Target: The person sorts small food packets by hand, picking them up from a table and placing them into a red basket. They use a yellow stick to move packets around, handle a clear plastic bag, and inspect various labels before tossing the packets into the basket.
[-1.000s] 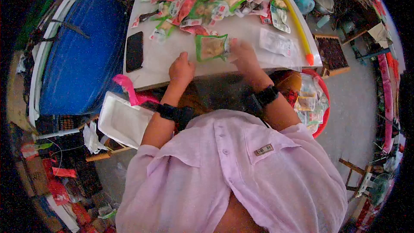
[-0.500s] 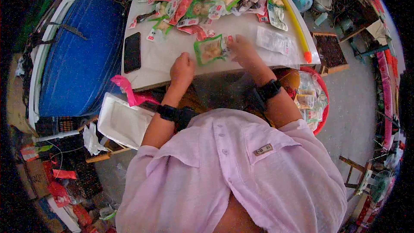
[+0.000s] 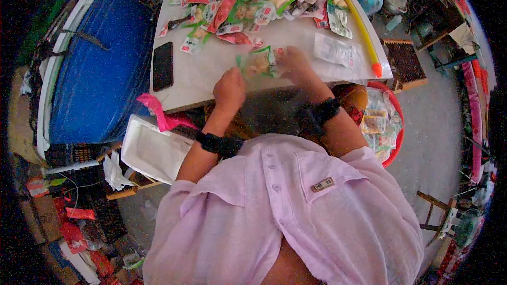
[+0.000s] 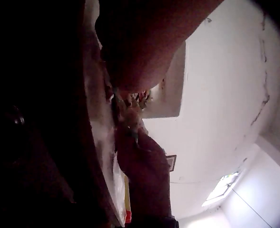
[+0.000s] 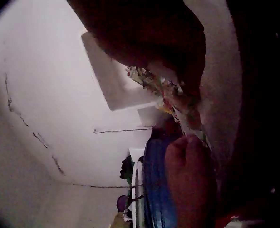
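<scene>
A green-edged clear food packet (image 3: pixel 257 64) with pale pieces inside is held between the two hands over the table's near edge, blurred by motion. My right hand (image 3: pixel 296 66) grips its right end, where the printed label is. At the packet's lower left corner, my left hand (image 3: pixel 231 91) pinches the edge with curled fingers. The right wrist view shows the left hand (image 5: pixel 190 166) with its thumb on top at the packet's edge. Dark in the left wrist view, the right hand (image 4: pixel 142 154) holds the other end.
Many sealed food packets (image 3: pixel 243 10) are heaped at the table's far side. A phone (image 3: pixel 163 66) lies left, clear empty bags (image 3: pixel 338 50) and a yellow tube (image 3: pixel 359 26) right. Below stand a red basin (image 3: pixel 400 126) of packets and a white foam box (image 3: pixel 153 148).
My left hand has come right and a little down, closer to the packet's left edge. The right hand keeps its grip on the other end and has shifted slightly.
</scene>
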`<move>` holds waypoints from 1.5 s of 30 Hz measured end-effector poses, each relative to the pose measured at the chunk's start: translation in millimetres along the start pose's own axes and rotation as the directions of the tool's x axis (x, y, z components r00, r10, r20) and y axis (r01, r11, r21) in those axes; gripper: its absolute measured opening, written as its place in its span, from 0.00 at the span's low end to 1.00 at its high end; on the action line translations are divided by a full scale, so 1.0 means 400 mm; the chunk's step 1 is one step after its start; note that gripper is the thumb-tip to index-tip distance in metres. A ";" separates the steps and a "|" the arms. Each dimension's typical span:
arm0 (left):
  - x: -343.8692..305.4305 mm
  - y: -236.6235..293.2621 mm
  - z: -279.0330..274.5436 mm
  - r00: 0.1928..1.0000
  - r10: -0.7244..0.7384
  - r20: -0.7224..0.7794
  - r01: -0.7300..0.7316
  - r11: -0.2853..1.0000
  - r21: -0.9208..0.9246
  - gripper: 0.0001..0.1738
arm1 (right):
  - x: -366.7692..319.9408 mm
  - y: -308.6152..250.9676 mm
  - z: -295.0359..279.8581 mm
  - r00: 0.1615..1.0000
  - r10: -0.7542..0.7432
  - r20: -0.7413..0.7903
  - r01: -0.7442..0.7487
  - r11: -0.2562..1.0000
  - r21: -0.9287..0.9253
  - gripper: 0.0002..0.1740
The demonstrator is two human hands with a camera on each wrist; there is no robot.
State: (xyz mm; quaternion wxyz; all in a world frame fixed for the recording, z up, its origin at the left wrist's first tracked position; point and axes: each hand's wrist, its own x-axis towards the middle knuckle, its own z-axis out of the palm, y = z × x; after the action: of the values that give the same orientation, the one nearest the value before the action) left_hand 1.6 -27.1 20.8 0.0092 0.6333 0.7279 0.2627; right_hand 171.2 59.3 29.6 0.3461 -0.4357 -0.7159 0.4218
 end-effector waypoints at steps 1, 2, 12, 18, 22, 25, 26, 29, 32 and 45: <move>-0.002 -0.003 0.007 1.000 0.019 -0.006 -0.019 1.000 -0.001 0.06 | 0.004 0.035 0.007 0.948 -0.318 0.020 0.303 0.884 -0.356 0.20; -0.003 -0.004 0.011 0.999 0.038 -0.013 -0.038 0.999 -0.002 0.06 | 0.007 0.067 0.028 0.946 -0.325 -0.012 0.300 0.885 -0.357 0.21; -0.006 -0.003 0.017 0.991 0.133 -0.019 -0.132 0.991 0.033 0.14 | -0.014 -0.012 0.084 0.968 -0.115 0.221 0.149 0.979 -0.141 0.19; -0.019 0.025 -0.007 0.990 0.059 0.127 -0.059 0.998 -0.004 0.13 | -0.019 -0.050 0.062 0.937 -0.188 0.295 0.320 0.798 -0.511 0.26; -0.016 0.032 -0.014 0.995 0.083 0.048 -0.083 0.997 0.001 0.10 | 0.013 0.067 0.152 0.963 -0.188 0.193 0.212 0.971 -0.110 0.22; -0.021 0.012 0.002 0.997 0.043 0.061 -0.045 0.998 0.041 0.08 | 0.020 0.023 0.108 0.903 -0.073 0.424 0.148 0.978 -0.147 0.20; -0.021 0.007 0.006 0.996 0.018 0.088 -0.022 0.998 0.053 0.09 | 0.013 -0.040 0.073 0.895 -0.033 0.444 0.159 0.955 -0.250 0.20; -0.018 0.009 0.011 0.999 0.013 0.047 -0.016 0.999 0.048 0.09 | 0.018 -0.074 0.069 0.931 -0.006 0.365 0.165 0.899 -0.405 0.18; -0.013 -0.002 0.016 0.980 0.074 0.185 -0.086 0.994 0.061 0.11 | 0.060 0.035 0.150 0.927 -0.129 0.353 0.309 0.798 -0.518 0.15; -0.011 -0.041 0.082 0.962 0.233 -0.143 -0.240 0.970 -0.035 0.05 | 0.196 0.023 0.035 0.962 0.267 -0.055 -0.206 0.845 0.493 0.06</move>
State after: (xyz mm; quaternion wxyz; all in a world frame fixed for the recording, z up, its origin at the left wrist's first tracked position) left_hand -1.1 -19.9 -15.3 -0.0560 0.6957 0.6388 0.3238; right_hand 132.6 129.4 25.6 0.4319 -0.4453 -0.5062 0.5991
